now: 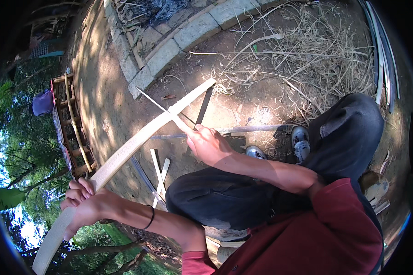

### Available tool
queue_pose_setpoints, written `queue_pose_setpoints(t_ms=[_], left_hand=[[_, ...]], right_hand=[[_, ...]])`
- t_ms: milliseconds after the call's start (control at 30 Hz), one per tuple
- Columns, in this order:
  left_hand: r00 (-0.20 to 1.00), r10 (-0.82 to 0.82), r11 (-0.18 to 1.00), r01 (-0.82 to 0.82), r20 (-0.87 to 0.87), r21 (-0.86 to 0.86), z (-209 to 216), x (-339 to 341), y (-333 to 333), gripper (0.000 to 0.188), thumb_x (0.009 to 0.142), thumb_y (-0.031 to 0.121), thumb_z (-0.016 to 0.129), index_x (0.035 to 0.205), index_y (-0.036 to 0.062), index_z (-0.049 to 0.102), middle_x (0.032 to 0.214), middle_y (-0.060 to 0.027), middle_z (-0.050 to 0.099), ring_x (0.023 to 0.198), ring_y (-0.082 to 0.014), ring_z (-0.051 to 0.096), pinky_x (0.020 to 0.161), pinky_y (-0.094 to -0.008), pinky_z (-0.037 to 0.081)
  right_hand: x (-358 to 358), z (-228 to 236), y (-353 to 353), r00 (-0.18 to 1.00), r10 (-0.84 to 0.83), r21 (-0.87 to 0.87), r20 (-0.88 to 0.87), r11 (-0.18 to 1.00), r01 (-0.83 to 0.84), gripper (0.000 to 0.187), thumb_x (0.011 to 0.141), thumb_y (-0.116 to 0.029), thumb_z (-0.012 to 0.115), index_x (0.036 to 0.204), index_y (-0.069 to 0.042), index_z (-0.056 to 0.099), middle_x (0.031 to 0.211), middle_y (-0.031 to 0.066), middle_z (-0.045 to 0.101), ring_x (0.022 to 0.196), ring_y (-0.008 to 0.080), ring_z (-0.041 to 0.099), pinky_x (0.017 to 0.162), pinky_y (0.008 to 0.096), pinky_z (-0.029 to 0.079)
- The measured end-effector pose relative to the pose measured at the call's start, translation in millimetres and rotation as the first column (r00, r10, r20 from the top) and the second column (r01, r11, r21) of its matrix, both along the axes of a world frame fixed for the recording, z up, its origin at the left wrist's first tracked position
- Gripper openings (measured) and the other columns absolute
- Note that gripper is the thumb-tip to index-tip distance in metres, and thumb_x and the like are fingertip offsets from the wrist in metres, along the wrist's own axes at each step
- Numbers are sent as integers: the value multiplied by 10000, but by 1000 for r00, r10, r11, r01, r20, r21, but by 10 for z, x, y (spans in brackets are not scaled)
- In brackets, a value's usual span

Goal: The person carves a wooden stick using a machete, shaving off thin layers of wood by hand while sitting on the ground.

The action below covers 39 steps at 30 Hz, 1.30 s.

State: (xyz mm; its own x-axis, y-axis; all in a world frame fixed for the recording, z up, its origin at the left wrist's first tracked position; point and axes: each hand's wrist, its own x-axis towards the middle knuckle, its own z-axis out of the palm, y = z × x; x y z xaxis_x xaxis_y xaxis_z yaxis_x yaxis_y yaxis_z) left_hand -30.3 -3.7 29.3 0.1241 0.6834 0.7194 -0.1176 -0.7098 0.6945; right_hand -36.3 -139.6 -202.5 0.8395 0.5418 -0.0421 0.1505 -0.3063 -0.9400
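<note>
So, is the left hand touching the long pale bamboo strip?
Touching. The head view shows the left hand with its fingers curled around the long pale bamboo strip, gripping it near its lower end.

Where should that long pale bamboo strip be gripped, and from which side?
Probably low on the bamboo strip, where the left hand wraps it from the person's side. The strip slants away to its far tip; the right hand works a thin blade across its middle, so keep clear there.
</note>
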Motion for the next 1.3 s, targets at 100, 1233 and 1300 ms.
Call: queue_pose_setpoints(t_ms=[100,1233,1300], left_hand=[[1000,-21,1000,21,20,-18,2,2,-42,784,766,846,-54,648,118,211,523,-23,183,501,-154,159,395,-258,154],[1000,-19,1000,19,3,9,-1,45,-106,756,782,819,-79,655,127,198,534,-19,178,504,-150,162,406,-257,161],[1000,-11,1000,11,9,19,-6,75,-129,755,783,819,-80,654,127,194,533,-18,176,504,-150,162,404,-255,162]], right_hand=[[-39,169,-55,997,60,21,52,998,-61,528,883,-126,578,1396,-145,453,873,208,591,710,355,639,656,437,546],[-54,-12,-20,998,-36,62,-55,997,39,436,895,-109,553,1327,-117,498,879,196,604,758,369,625,714,443,532],[-63,54,-18,998,-41,97,-47,994,45,443,891,-111,559,1330,-126,496,872,193,606,742,363,628,710,442,537]])
